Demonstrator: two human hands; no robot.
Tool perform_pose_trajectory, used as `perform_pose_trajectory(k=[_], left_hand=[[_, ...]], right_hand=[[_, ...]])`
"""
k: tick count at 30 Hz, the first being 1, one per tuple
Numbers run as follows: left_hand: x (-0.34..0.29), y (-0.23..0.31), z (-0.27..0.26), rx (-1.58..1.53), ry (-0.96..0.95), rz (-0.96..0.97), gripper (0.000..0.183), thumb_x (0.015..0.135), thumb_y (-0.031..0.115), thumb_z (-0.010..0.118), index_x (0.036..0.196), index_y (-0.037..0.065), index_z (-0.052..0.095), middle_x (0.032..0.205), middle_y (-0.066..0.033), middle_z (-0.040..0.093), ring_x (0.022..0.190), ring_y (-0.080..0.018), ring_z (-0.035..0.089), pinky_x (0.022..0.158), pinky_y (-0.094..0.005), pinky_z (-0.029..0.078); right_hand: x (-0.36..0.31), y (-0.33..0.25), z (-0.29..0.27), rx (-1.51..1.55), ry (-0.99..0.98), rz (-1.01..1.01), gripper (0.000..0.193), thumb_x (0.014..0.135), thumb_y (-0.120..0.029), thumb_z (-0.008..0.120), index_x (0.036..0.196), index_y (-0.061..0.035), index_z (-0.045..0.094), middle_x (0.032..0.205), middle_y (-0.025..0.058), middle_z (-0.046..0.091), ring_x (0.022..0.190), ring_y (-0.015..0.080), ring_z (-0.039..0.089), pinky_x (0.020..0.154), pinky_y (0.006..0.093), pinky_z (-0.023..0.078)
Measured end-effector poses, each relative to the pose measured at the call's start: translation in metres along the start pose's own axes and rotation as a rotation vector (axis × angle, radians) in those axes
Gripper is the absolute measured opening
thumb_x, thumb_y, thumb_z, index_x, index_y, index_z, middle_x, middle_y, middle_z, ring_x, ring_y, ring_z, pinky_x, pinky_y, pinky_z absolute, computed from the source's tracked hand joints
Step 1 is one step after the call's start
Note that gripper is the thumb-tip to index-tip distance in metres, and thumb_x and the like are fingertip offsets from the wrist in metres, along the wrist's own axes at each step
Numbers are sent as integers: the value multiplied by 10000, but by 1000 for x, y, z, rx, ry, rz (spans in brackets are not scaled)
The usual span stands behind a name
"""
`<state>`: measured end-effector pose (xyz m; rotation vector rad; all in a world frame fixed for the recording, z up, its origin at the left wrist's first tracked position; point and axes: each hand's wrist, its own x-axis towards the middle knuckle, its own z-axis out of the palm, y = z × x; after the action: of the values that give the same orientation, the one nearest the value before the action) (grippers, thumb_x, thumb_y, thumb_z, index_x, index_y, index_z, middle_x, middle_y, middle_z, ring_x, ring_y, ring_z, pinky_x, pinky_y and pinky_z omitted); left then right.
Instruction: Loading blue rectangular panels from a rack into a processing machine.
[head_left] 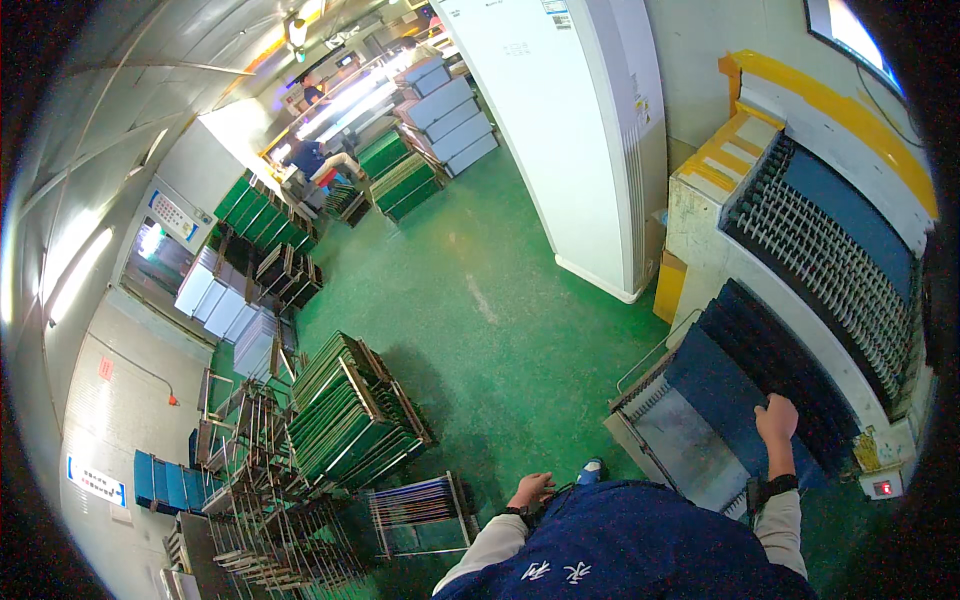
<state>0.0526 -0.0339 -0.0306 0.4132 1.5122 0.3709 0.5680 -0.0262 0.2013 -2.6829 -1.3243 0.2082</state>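
I take the rack (655,445) on the person's right as my landmark and place the rest from it. The dark blue panel (718,385) sits in that rack, leaning among other dark panels (775,345) stacked toward the conveyor (815,245), which stands just beyond the rack on its right. In my view the panel's long axis runs slantwise, from the rack's far left end down toward its near right end, close by the person's side. The right hand (777,420) is plainly the nearer one: it is over the rack, at the panel's upper edge on the conveyor side. I see its fingers curled in and closed on that edge, though the tips are hidden from me, so I cannot tell how deep the grip goes. The left hand (533,489) is well apart from the rack, off to its left and in front of the apron (635,540). Its fingers look loosely bent, neither spread wide nor pressed into a fist, and I make out nothing in them. A grey metal plate (690,440) lies in the rack on the panel's left, touched by neither hand.
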Motion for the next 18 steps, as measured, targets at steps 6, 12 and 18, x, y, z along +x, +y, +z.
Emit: perform_pose_trajectory(k=[6, 12, 18], left_hand=[[1, -2, -1, -29, -25, 14, 369, 819, 260, 557, 1074, 3, 484, 947, -113, 585, 690, -207, 589, 502, -276, 474], [6, -4, -3, -57, -36, -1, 369, 817, 249, 560, 1073, -4, 479, 958, -122, 579, 691, -217, 590, 504, -288, 476], [3, -3, -3, -52, -41, 5, 364, 817, 240, 561, 1071, -7, 476, 950, -132, 578, 672, -216, 588, 482, -289, 469]], right_hand=[[2, 2, 3, -47, -31, 11, 394, 662, -248, 693, 975, -35, 582, 933, 155, 593, 888, 308, 564, 764, 388, 444], [2, 3, 4, -43, -46, 13, 395, 669, -249, 687, 984, -37, 580, 951, 153, 588, 911, 301, 556, 781, 384, 437], [2, -1, 0, -33, -80, 54, 387, 673, -249, 684, 983, -42, 581, 954, 148, 589, 912, 298, 555, 788, 386, 434]])
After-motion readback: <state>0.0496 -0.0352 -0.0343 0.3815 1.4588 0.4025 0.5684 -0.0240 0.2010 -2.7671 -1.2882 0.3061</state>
